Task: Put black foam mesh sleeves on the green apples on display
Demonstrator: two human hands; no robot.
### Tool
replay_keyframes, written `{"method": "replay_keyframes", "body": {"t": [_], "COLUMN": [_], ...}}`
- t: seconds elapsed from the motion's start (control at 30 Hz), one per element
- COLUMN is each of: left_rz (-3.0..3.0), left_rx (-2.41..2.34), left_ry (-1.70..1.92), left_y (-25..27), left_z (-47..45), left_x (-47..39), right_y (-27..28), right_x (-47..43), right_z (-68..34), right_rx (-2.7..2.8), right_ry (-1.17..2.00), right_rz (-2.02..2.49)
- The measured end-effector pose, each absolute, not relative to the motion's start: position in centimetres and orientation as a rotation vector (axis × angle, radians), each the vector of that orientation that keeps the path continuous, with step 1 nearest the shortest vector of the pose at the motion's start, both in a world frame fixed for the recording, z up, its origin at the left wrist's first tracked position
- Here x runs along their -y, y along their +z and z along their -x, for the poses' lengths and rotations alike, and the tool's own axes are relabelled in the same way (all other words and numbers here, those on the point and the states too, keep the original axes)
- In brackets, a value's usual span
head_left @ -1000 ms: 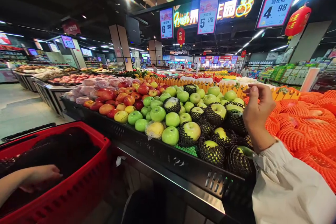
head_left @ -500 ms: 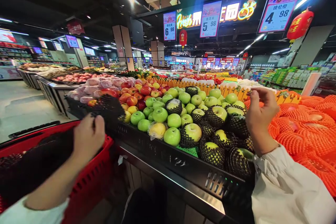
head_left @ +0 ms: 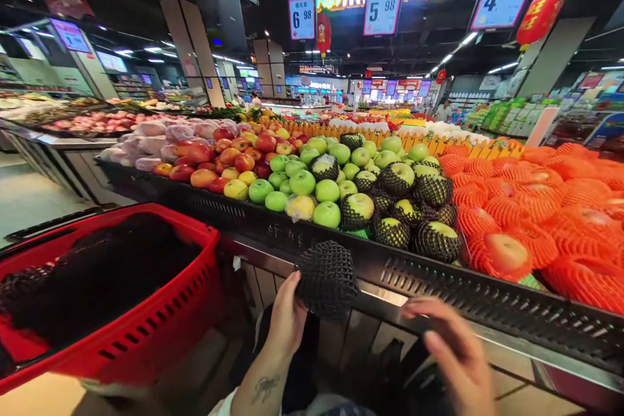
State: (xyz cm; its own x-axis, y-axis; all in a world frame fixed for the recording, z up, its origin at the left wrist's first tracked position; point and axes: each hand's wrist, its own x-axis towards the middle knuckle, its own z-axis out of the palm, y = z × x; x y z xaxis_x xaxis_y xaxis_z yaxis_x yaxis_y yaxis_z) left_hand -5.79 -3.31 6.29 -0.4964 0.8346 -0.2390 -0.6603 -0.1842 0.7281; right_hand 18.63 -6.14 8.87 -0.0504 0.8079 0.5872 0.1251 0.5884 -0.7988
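In my left hand (head_left: 287, 318) is a black foam fruit net (head_left: 327, 279), pinched at its left edge in front of the display's front rail. No fruit shows inside it. To its right, my right hand (head_left: 453, 351) is empty, with thumb and fingers apart, slightly blurred. Beyond the rail lie green apples (head_left: 326, 215), several of them wrapped in black nets like the wrapped apple (head_left: 357, 210) near the front. A yellowish fruit in clear film (head_left: 300, 208) lies among them at the front edge.
A red basket (head_left: 160, 299) filled with black netting stands at the left. Red apples (head_left: 244, 162) lie left of the green ones, and fruit in orange nets (head_left: 507, 250) fills the right. The black display rim (head_left: 409, 273) runs across in front of me.
My left hand has brought a black net from above the basket to the middle, in front of the rail. My right hand has come down from above the apples. The view has tilted down.
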Motion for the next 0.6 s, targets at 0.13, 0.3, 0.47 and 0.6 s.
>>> {"method": "replay_keyframes", "body": {"t": [0.13,0.3,0.47,0.6], "left_rz": [-0.271,-0.374,-0.802,-1.008], "left_rx": [-1.030,-1.170,-1.251,-1.162], "left_ry": [1.665,1.393,1.137,1.155], "left_y": [4.1,1.3,0.0,0.0], "left_z": [4.6,2.9,1.5,1.1], "left_x": [5.4,7.7,8.9,9.3], "right_y": [-1.6,-5.8,-4.0,-2.7], "right_x": [9.1,11.8,11.8,11.5], "right_z": [-16.7,-16.4,-16.9,-17.0], "right_rx": [1.375,0.952,0.678,0.708], "right_ry": [1.295,1.481,1.442,1.335], "right_rz": [0.968,0.962,0.923,1.014]}}
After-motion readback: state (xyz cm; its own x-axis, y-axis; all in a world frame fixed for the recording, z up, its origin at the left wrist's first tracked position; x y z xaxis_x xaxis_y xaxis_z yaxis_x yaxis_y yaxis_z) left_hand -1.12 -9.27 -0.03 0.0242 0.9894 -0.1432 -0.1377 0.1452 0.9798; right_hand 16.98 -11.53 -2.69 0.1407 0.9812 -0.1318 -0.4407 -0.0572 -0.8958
